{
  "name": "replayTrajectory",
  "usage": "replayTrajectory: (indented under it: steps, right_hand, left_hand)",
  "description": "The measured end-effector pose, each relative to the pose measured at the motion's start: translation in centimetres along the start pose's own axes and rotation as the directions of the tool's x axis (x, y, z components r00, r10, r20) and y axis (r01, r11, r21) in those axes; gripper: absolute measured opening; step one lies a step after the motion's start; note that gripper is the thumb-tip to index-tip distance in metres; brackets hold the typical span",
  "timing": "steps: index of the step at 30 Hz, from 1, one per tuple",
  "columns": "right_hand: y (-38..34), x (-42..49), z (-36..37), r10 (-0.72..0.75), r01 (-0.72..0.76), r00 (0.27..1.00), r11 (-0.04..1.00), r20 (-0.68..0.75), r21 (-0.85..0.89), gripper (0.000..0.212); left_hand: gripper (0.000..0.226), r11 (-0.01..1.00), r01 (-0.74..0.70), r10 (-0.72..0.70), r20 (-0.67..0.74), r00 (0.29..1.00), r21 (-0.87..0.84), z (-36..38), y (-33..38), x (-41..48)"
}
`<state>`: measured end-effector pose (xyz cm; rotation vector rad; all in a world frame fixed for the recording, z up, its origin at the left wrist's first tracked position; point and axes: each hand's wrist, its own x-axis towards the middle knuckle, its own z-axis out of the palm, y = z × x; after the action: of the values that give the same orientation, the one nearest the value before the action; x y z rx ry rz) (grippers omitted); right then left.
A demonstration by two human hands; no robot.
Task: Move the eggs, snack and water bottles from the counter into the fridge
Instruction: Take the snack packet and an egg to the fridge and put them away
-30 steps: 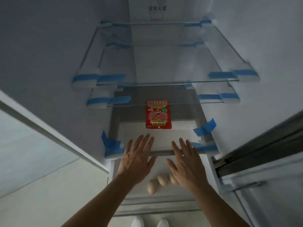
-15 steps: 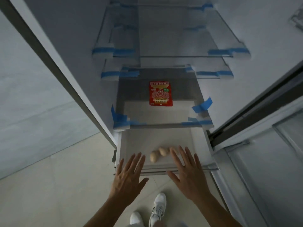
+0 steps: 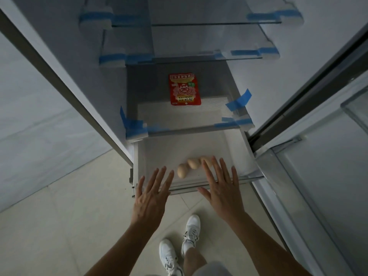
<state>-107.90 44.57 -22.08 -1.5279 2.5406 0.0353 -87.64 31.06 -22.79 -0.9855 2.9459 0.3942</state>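
Eggs, tan and oval [image 3: 188,167], are lying in the pulled-out white plastic fridge drawer [image 3: 247,166].

Three are sitting in a touching row near the front lip, the rightmost partly hidden behind the right hand [image 3: 223,190]. One red foil snack packet [image 3: 184,89] is lying flat on the shelf over the drawer. No water bottles are showing. The left hand [image 3: 150,196] and the right are hovering just before the drawer front, each grip spread wide and holding nothing. A hard shove could be sending the loose eggs rolling and cracking them together.
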Motion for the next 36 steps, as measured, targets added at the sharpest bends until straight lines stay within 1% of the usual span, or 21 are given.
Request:
replayTrajectory:
  steps: [8, 16, 18, 21, 24, 26, 28, 32, 36]
  right_hand:
    - [0.3, 0.4, 1.0, -0.023, 0.019, 0.996, 0.998, -0.083, -0.055, 0.082]
    - [1.0, 4.0, 0.5, -0.032, 0.027, 0.992, 0.999, -0.119, -0.041, 0.079]
    - [1.2, 5.3, 0.4, -0.034, 0.029, 0.990, 0.999, -0.140, -0.043, 0.081]
    - [1.5, 7.2, 0.2, -0.031, 0.023, 0.981, 0.999, -0.192, -0.043, 0.089]
    - [2.1, 9.1, -0.3, -0.040, 0.018, 0.967, 0.996, -0.250, -0.086, 0.097]
    - [2.8, 10.3, -0.6, -0.043, 0.012, 0.960, 0.993, -0.277, -0.114, 0.100]
    - [3.5, 11.3, -0.8, -0.052, 0.014, 0.958, 0.991, -0.281, -0.134, 0.101]
    - [4.1, 12.7, -1.1, -0.107, 0.060, 0.965, 0.979, -0.240, -0.193, 0.096]
    - [4.5, 14.1, -1.4, -0.128, 0.085, 0.964, 0.979, -0.231, -0.187, 0.096]
  left_hand:
    - [0.089, 1.000, -0.003, 0.003, -0.026, 1.000, 0.003, 0.6, -0.3, 0.4]
    - [0.080, 1.000, -0.013, 0.015, -0.078, 0.997, 0.028, -0.1, -1.2, 3.7]
    - [0.080, 0.999, -0.008, 0.012, -0.096, 0.995, 0.041, -0.6, -1.5, 4.8]
    - [0.087, 0.994, -0.017, 0.030, -0.126, 0.992, 0.106, -1.5, -2.0, 6.6]
    - [0.092, 0.983, -0.042, 0.071, -0.156, 0.985, 0.179, -2.3, -2.6, 8.6]
    - [0.094, 0.979, -0.027, 0.059, -0.158, 0.986, 0.200, -2.6, -3.0, 9.9]
    - [0.093, 0.975, -0.016, 0.049, -0.143, 0.989, 0.220, -2.7, -3.5, 10.8]
    - [0.086, 0.972, -0.029, 0.061, -0.131, 0.989, 0.233, -2.6, -4.3, 11.9]
    - [0.083, 0.966, -0.036, 0.076, -0.148, 0.986, 0.255, -2.7, -4.7, 12.9]
